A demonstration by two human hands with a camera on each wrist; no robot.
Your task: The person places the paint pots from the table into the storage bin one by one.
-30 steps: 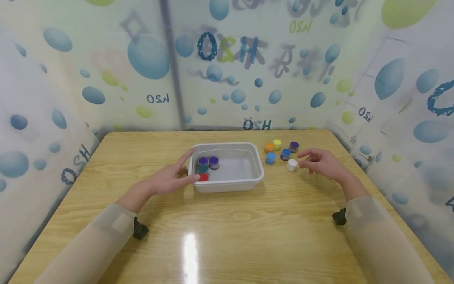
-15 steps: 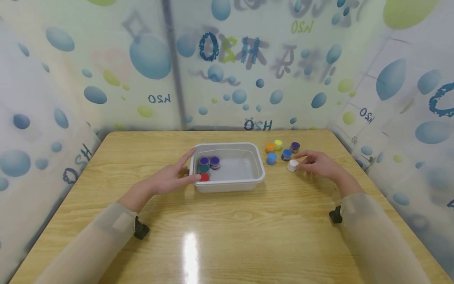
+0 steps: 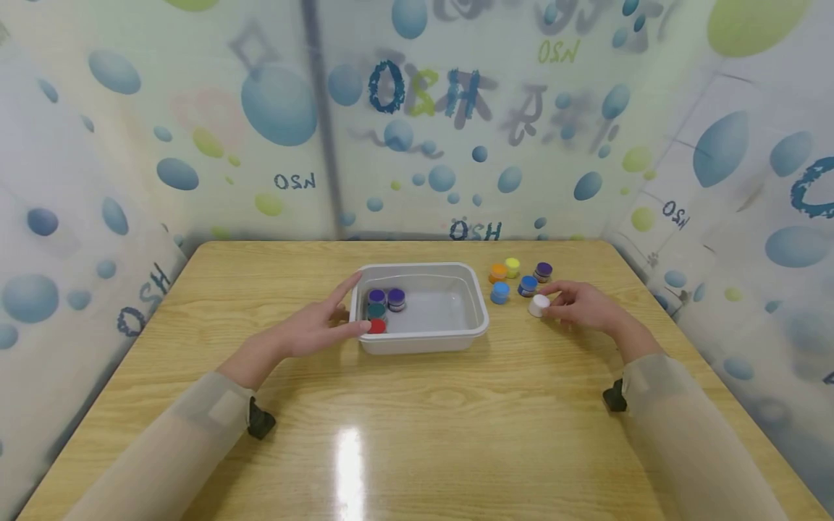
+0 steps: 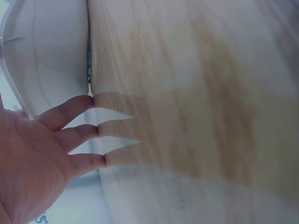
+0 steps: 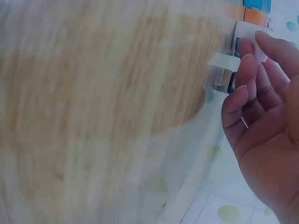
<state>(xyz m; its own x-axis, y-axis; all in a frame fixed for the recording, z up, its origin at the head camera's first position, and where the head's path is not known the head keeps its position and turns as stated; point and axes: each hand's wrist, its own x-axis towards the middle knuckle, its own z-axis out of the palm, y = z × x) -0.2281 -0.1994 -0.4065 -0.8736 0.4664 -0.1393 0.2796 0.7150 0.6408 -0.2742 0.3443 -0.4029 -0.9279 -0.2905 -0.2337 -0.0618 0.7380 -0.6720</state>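
In the head view, my left hand [image 3: 309,325] spreads against the left end of a white plastic tray [image 3: 430,343], index finger and thumb at its rim. The left wrist view has the other fingers [image 4: 77,133] nearly straight, tips down at the tabletop beside the tray wall [image 4: 60,51]. A small white-lidded paint jar [image 3: 538,306] stands on the table right of the tray. My right hand [image 3: 583,305] pinches it between thumb and index finger; the right wrist view has the remaining fingers [image 5: 233,100] loosely curled.
Inside the tray's left end stand two purple-lidded jars [image 3: 396,299], a green one [image 3: 376,312] and a red one [image 3: 377,327]. Behind the white jar are light blue [image 3: 499,292], blue [image 3: 528,285], orange [image 3: 498,273], yellow [image 3: 512,267] and purple [image 3: 543,271] jars. Patterned curtains [image 3: 417,181] border the table.
My right hand has moved a little left, and its thumb and index finger have closed on the white jar. The left hand stays at the tray.
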